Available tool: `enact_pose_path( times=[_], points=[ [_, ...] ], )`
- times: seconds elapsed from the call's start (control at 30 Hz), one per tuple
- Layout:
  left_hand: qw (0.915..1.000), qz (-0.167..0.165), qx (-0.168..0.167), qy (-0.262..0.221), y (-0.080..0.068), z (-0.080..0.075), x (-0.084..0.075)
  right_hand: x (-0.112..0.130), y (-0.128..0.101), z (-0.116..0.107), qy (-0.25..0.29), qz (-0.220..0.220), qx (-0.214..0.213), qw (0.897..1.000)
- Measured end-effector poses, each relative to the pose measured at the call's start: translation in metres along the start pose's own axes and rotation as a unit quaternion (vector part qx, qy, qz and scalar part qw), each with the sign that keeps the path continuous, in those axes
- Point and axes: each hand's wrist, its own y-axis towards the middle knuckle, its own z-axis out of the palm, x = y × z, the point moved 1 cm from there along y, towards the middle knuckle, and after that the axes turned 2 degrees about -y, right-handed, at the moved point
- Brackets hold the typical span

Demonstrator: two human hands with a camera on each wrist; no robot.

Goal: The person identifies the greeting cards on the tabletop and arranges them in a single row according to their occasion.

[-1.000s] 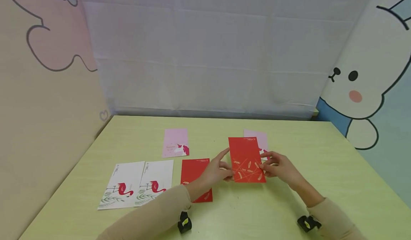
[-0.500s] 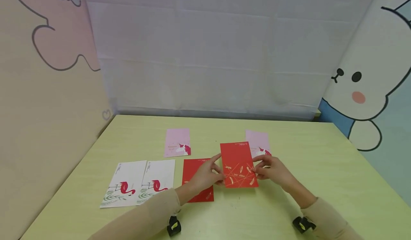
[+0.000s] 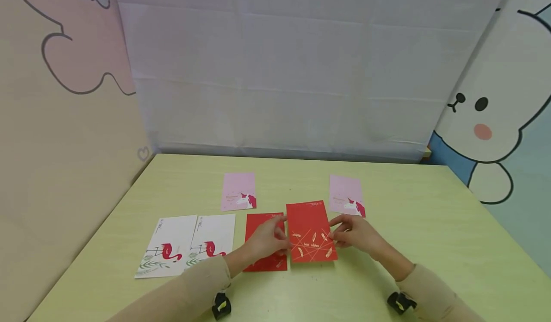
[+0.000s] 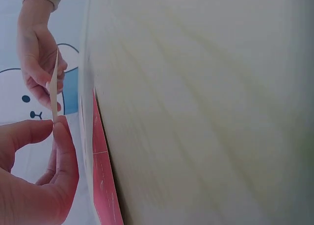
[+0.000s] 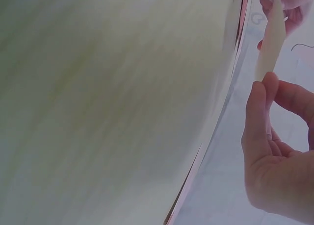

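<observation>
since the earlier frame we see the red card with gold feathers (image 3: 311, 232) has moved left and lower, so it now uncovers the right pink card (image 3: 347, 195). the left hand (image 3: 263, 240) pinches its left edge and the right hand (image 3: 355, 233) pinches its right edge, holding it just above the green table (image 3: 430, 236). it is just beside another red card (image 3: 263, 240), which lies flat under the left hand.

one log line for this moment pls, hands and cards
left hand: pinches red card left edge | right hand: pinches its right edge | card: held above table, beside second red card
</observation>
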Motion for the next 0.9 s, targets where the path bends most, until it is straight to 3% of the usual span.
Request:
enact_pose_path(
  times=[0.3, 0.63, 0.9],
  points=[
    [0.9997, -0.011, 0.02, 0.009, -0.0023, 0.0002, 0.0051, -0.0027, 0.0046, 0.0029, -0.031, -0.008, 0.026, 0.999],
    [0.9966, 0.011, 0.029, 0.077, -0.0018, 0.0016, 0.0071, -0.0079, 0.0081, 0.0037, -0.038, -0.008, 0.046, 0.998],
    [0.9968, 0.005, 0.03, 0.074, -0.0015, 0.0023, 0.0086, -0.0067, 0.008, 0.0039, -0.042, 0.003, 0.048, 0.998]
  ],
)
